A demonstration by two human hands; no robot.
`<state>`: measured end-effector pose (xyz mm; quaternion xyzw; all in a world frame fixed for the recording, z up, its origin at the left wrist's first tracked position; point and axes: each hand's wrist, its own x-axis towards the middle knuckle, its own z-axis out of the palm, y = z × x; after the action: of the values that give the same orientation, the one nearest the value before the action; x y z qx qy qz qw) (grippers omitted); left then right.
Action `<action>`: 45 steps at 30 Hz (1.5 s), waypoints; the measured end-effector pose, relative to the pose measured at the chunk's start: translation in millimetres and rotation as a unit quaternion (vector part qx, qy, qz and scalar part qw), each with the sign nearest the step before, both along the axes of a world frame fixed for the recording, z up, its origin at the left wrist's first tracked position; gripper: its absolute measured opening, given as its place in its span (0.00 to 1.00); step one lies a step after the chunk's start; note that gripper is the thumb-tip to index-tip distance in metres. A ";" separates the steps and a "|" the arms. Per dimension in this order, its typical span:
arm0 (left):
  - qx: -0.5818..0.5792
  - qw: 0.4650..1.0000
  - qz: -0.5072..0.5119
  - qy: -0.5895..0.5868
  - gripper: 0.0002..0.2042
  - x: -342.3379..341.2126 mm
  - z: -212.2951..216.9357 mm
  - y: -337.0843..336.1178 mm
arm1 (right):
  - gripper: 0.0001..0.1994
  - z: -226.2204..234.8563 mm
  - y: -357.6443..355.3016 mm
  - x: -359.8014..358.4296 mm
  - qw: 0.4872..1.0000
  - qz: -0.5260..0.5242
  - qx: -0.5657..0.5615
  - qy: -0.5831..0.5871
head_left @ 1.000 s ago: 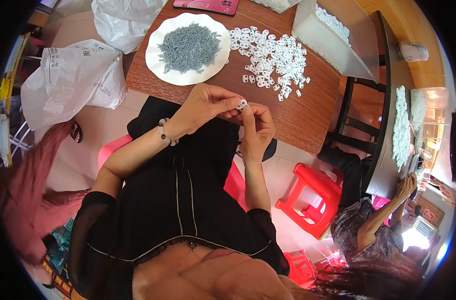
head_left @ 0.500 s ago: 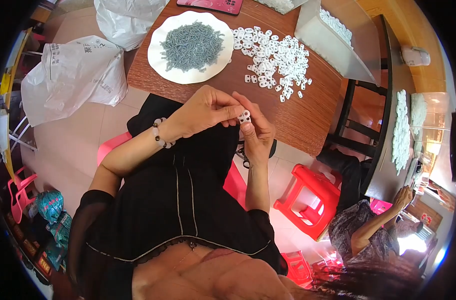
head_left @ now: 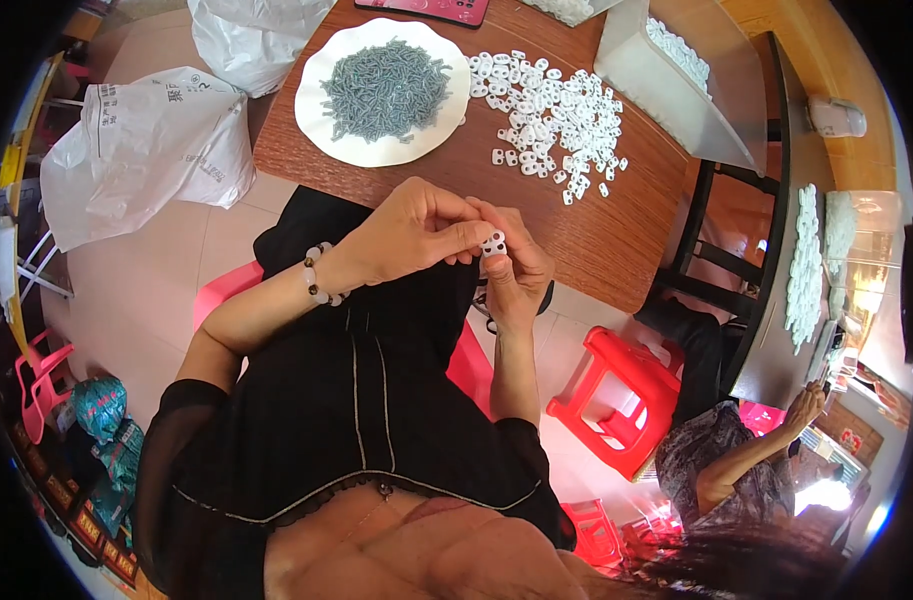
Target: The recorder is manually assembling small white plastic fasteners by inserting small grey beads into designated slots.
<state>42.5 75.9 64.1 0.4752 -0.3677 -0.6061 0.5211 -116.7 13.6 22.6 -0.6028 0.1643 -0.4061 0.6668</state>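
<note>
Wooden table [head_left: 616, 240] edge — small white clip [head_left: 493, 243] upright between both hands' fingertips

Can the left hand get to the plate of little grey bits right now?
Probably yes, but it is busy: the left hand pinches a small white piece with the right hand. Bare table lies before the plate, nothing blocking.

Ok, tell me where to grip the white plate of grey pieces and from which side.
Grip the white plate by its bare rim on the near side, facing the person. The grey pieces heap in the middle, leaving the rim free there. The loose white plastic parts crowd its right side, so a hand coming from there would scatter them.
</note>
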 end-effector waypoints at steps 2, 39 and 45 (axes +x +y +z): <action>-0.005 1.000 0.005 -0.009 0.11 -1.5 0.9 1.0 | 0.22 -0.4 1.0 0.5 1.000 -0.002 -0.003 -0.001; 0.003 0.995 0.092 0.037 0.12 -13.5 -21.4 -6.2 | 0.21 -18.4 -6.1 11.7 0.994 -0.001 0.098 -0.057; 0.027 0.994 0.085 0.069 0.13 -11.7 -20.1 -11.4 | 0.25 -26.0 -12.5 6.8 0.992 0.027 0.103 -0.073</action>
<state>30.8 64.5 44.0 0.4755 -0.2729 -0.6005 0.5821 -109.9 1.1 -3.5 -0.5035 0.1397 -0.4119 0.7465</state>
